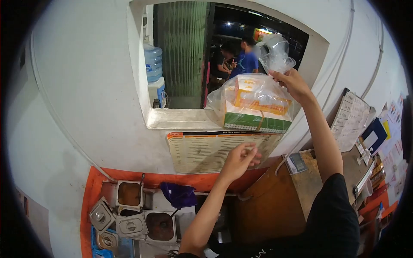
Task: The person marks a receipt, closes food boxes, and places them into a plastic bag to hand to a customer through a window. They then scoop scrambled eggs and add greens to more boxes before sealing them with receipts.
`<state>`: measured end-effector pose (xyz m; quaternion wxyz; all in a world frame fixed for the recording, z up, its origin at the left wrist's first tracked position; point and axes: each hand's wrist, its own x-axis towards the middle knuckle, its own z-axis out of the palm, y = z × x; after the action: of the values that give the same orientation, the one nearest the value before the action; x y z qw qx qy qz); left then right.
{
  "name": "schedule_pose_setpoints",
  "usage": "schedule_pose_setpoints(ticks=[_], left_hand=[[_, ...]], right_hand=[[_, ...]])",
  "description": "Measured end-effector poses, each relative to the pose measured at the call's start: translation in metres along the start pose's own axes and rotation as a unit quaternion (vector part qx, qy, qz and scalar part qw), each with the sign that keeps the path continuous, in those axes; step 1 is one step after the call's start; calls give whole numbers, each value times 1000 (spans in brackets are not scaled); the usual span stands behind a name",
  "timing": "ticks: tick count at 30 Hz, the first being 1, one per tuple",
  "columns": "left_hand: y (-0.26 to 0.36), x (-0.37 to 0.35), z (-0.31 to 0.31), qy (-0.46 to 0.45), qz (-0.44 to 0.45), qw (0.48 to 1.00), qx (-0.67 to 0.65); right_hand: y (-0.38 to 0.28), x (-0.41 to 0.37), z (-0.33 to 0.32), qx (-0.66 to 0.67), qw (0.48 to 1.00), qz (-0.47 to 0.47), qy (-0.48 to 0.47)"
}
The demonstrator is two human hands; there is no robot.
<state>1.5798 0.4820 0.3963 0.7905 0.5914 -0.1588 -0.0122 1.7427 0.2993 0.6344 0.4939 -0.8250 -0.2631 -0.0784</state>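
Note:
My right hand (293, 84) is raised at the wall opening, its fingers closed on the gathered neck of a clear plastic bag (276, 50). Inside the bag sit a white and orange box (262, 102) and, beneath it, white and green boxes (245, 119). The bag hangs by the sill, at the opening's lower right. Lower down, my left hand (241, 161) is empty, with its fingers loosely bent and apart. It is in front of a printed sheet (195, 152) on the wall, below the bag and not touching it.
Metal food pans (130, 194) with loose lids (131, 225) stand at lower left, near a purple cloth (177, 194). A small device (297, 163) lies on the wooden counter (306, 182) at right. Beyond the opening are people (247, 58) and a water dispenser (155, 92).

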Motion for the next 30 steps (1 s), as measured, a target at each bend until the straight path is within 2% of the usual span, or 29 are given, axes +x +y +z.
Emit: schedule_pose_setpoints(ticks=[2, 8, 11, 14, 15, 23, 26, 29, 30], left_hand=[[-1, -30, -2, -34, -24, 999, 31], [-36, -113, 4, -56, -108, 993, -4], [-69, -149, -2, -94, -72, 993, 19], [-60, -178, 8, -65, -154, 986, 5], [-69, -190, 6, -66, -133, 989, -12], [-60, -225, 25, -10, -182, 981, -58], [-59, -238, 25, 2, -187, 981, -43], [-59, -251, 25, 14, -194, 980, -34], [-61, -257, 25, 20, -195, 980, -32]], right_hand=[[-2, -4, -2, 3, 1000, 7, -11], [16, 2, 6, 39, 999, -29, 7], [8, -6, 19, 76, 996, -32, 40], [12, -3, 21, 134, 989, -35, 55], [17, 2, 16, 124, 990, -40, 60], [13, 8, 17, 98, 983, -113, 102], [-1, -3, 23, 120, 987, -50, 93], [9, -3, 16, 141, 988, -28, 52], [8, -8, 12, 87, 994, -37, 48]])
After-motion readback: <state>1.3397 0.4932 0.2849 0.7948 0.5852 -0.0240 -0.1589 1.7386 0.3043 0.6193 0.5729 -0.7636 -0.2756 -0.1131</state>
